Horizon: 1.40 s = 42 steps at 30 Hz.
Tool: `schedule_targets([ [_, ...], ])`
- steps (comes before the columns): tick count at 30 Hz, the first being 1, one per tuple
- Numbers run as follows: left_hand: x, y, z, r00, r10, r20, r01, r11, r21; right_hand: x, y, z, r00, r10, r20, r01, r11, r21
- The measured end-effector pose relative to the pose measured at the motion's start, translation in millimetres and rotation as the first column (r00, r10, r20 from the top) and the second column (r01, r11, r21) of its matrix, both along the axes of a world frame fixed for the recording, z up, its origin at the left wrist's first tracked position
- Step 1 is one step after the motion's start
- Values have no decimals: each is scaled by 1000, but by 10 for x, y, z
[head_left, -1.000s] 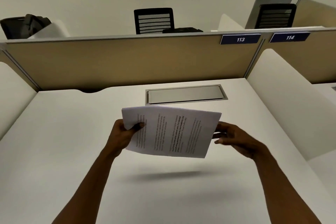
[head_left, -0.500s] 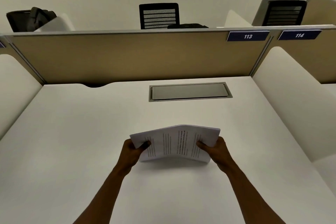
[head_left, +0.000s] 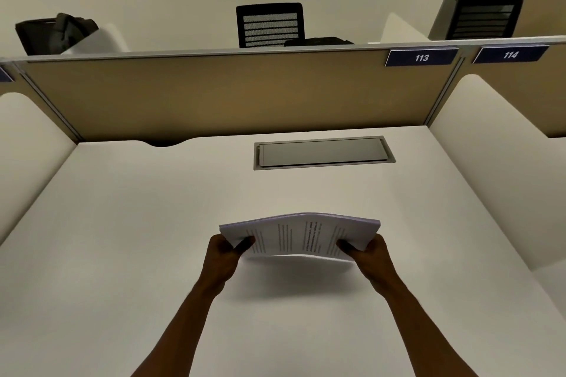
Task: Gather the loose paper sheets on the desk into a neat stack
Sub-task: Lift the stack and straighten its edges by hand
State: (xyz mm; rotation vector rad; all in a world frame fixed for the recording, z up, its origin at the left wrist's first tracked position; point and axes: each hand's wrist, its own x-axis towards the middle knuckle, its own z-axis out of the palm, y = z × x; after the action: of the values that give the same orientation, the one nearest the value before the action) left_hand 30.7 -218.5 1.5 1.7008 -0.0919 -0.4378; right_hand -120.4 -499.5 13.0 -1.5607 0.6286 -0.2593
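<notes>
**Paper stack held edge-down over the desk, one hand at each end**

The stack of printed sheets [head_left: 301, 236] is gathered into one bundle and held near the front middle of the white desk [head_left: 122, 223]. It stands tilted, printed face toward the camera, with lines of text running sideways across the page. The top edge bows upward in the middle, and the sheet edges show as a layered band along the top and the right corner. Its lower edge sits at or just above the desktop; contact cannot be told, though a soft shadow lies on the desk right beneath it.

The left hand [head_left: 225, 251] is closed on the stack's left end, thumb on the printed face and fingers behind. The right hand [head_left: 366, 249] clamps the right end the same way, thumb in front. Both bare forearms reach in from the bottom of the view.

Farther back, a grey cable-access flap [head_left: 323, 152] is set flush in the desk. Behind it rises a tan partition panel [head_left: 214, 95] bearing blue number plates reading 113 [head_left: 421, 57] and 114 [head_left: 510, 54]. White curved side dividers [head_left: 490, 162] flank the desk. Beyond the partition stand two black mesh office chairs [head_left: 270, 24] and a dark bag [head_left: 56, 32] at the left.
</notes>
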Motion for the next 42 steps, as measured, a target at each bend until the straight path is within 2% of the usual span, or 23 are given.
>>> schedule_targets([
  [5,1,-15,-17,999,5,-49,-5,1000,17,8,6,-65,998,24,-57,-29,997,-77],
  [10,22,-47,47,999,-30,-32,33,997,65,74,-101,71,993,67,-93,-93,943,-320],
  [12,24,-35,144,996,-6,89,-7,990,138,114,-149,291,991,117,-58,-130,904,-408],
  [13,41,-26,205,971,36,235,-90,971,222,127,-187,411,988,148,-45,-152,875,-459],
  [15,80,-35,405,815,7,580,-258,900,352,142,-258,674,973,229,-27,-204,802,-562],
  [17,74,-99,718,603,-153,783,-258,892,372,168,-310,942,956,287,-55,-254,721,-645],
  [19,6,-212,1048,456,-319,831,-122,902,413,221,-310,1209,934,332,-129,-319,614,-722],
  [21,-90,-341,1275,327,-419,847,-20,893,449,291,-261,1445,904,361,-229,-392,487,-780],
  [23,-158,-465,1399,258,-442,859,7,890,455,363,-187,1623,877,357,-321,-450,381,-808],
  [24,-172,-515,1431,267,-434,860,15,894,447,394,-151,1688,866,354,-353,-472,345,-811],
  [25,-176,-551,1457,313,-425,849,35,899,437,428,-118,1733,855,353,-379,-491,320,-810],
  [28,-122,-582,1474,538,-411,736,156,906,393,522,-31,1838,826,364,-431,-538,278,-796],
  [30,-81,-580,1421,597,-405,693,198,911,362,577,16,1865,811,372,-451,-561,275,-781],
  [33,-85,-559,1331,648,-299,701,205,954,217,626,64,1869,794,401,-457,-584,299,-754],
  [35,-93,-514,1252,654,-234,720,162,972,169,588,9,1902,781,478,-402,-598,390,-700],
  [38,-100,-389,1118,628,-156,762,66,987,148,391,-165,1861,804,563,-192,-574,649,-499],
  [40,-118,-291,1020,656,-71,751,-1,995,95,236,-207,1658,851,523,-45,-494,769,-406],
  [42,-138,-216,942,717,7,697,-53,998,44,155,-120,1357,891,454,20,-411,824,-389],
])
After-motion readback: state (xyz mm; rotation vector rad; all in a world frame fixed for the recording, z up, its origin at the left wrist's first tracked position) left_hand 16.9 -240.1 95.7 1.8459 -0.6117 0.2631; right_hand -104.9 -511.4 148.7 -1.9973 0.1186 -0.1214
